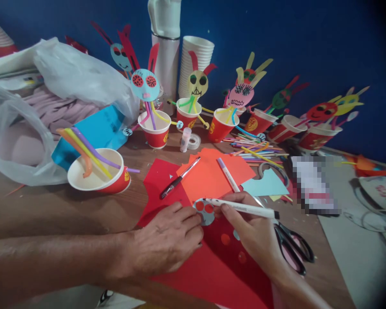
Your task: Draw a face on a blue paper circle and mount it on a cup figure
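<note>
A small light blue paper disc (207, 219) with two red paper dots on it lies over the red paper sheet (218, 266). My left hand (170, 236), fingers curled, holds the disc by its left edge. Gripped in my right hand (254, 231) is a white marker pen (247, 207), its dark tip at the disc's upper edge beside the red dots. Loose red paper dots (225, 239) lie on the sheet below my right hand. Black-handled scissors (296, 246) rest just right of that hand, partly hidden by it.
Orange paper (209, 176) bears a black pen (180, 178) and a purple-white marker (227, 174). A tipped paper cup (116, 182) with coloured straws lies left. Behind are a glue stick (185, 139), tape roll (194, 141), straws (257, 150), several puppet cups (155, 131) and a plastic bag (48, 167).
</note>
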Motion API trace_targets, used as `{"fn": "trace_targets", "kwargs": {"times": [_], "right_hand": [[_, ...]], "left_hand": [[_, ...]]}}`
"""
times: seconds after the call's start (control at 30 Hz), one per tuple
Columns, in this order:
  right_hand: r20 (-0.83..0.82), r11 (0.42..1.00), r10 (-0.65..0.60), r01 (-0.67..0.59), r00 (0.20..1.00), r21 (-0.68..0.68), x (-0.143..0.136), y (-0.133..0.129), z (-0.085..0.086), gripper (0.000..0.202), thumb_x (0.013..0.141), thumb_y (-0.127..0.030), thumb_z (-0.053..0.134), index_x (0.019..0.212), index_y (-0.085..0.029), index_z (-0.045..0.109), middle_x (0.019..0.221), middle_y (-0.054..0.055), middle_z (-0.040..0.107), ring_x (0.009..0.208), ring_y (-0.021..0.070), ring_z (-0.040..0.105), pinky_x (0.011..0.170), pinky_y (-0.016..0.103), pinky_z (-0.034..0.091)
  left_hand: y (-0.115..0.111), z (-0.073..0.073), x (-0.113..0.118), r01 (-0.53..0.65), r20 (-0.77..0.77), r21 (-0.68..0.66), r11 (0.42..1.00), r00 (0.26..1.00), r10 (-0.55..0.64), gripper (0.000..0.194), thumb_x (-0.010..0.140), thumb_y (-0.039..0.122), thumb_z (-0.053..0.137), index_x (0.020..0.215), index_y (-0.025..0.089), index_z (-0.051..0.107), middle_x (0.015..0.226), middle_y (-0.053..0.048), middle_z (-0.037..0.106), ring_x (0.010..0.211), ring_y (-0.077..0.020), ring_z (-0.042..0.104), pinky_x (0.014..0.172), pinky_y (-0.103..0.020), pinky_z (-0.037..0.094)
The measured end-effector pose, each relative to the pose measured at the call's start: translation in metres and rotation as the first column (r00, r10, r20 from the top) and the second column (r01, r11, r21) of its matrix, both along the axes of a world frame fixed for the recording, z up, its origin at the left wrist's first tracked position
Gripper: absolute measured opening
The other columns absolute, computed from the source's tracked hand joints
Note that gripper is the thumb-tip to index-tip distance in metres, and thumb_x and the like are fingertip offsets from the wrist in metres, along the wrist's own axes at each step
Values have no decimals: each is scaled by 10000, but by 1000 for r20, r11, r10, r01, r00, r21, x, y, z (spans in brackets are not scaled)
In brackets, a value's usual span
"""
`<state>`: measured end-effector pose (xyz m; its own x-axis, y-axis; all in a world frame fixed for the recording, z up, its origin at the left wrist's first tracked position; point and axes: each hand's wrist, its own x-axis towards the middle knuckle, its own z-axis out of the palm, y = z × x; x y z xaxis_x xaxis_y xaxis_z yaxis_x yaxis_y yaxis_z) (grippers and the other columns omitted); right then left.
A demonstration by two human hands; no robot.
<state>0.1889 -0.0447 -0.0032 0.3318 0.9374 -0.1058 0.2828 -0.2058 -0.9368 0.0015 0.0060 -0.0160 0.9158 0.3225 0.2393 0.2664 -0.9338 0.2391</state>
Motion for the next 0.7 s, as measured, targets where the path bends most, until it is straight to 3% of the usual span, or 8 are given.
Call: {"fn": "trace_targets", "kwargs": {"times": [0.27, 0.4, 0.5, 0.57, 0.63, 0.7], "right_hand": [[-32, 1000, -25, 24, 999, -16, 5, -1, 6, 163, 777, -363, 620, 764, -206, 578, 676, 31, 686, 651, 190, 652, 610, 296, 523], [-59, 999, -23, 21, 998, -37, 8, -3, 7, 162, 783, -372, 608, 784, -211, 586, 689, 45, 697, 665, 205, 661, 605, 310, 532], [-162, 999, -40, 43, 986, 11, 9, -4, 0, 180, 773, -385, 612, 756, -214, 556, 632, 27, 678, 582, 183, 643, 516, 285, 519], [-239, 1000, -19, 22, 971, 13, 9, -6, -4, 203, 766, -397, 616, 744, -211, 538, 585, 12, 657, 479, 161, 604, 410, 257, 475], [-289, 999, 39, -36, 956, 15, 9, -7, -5, 217, 759, -399, 626, 739, -204, 534, 560, 5, 645, 425, 143, 574, 366, 237, 438], [-308, 996, 89, -83, 947, 31, 8, -10, -2, 221, 748, -389, 643, 738, -196, 536, 553, 0, 639, 427, 128, 564, 385, 227, 438]], "left_hand": [[2, 0, 0, 5, 42, -28, 1000, 999, -4, 125, 855, 238, 489, 848, 171, 594, 1022, -54, 641, 972, -217, 545, 885, -380, 359], [3, 5, -1, 33, 104, -43, 999, 994, -28, 127, 851, 198, 470, 799, 167, 582, 975, -61, 628, 911, -200, 553, 818, -342, 396], [7, 15, -2, 7, 225, -203, 979, 974, 40, 147, 863, 185, 446, 824, 155, 585, 851, -55, 613, 798, -162, 551, 728, -284, 422], [11, 24, -2, -55, 269, -411, 910, 946, 179, 146, 870, 183, 441, 845, 152, 582, 812, -36, 602, 743, -127, 547, 676, -232, 426], [15, 34, -1, -146, 223, -612, 777, 911, 346, 136, 868, 179, 445, 822, 153, 571, 779, -8, 600, 703, -100, 547, 640, -196, 425], [18, 40, 1, -186, 141, -745, 641, 895, 424, 120, 854, 176, 462, 811, 150, 571, 756, 8, 611, 699, -95, 553, 638, -186, 431]]}}
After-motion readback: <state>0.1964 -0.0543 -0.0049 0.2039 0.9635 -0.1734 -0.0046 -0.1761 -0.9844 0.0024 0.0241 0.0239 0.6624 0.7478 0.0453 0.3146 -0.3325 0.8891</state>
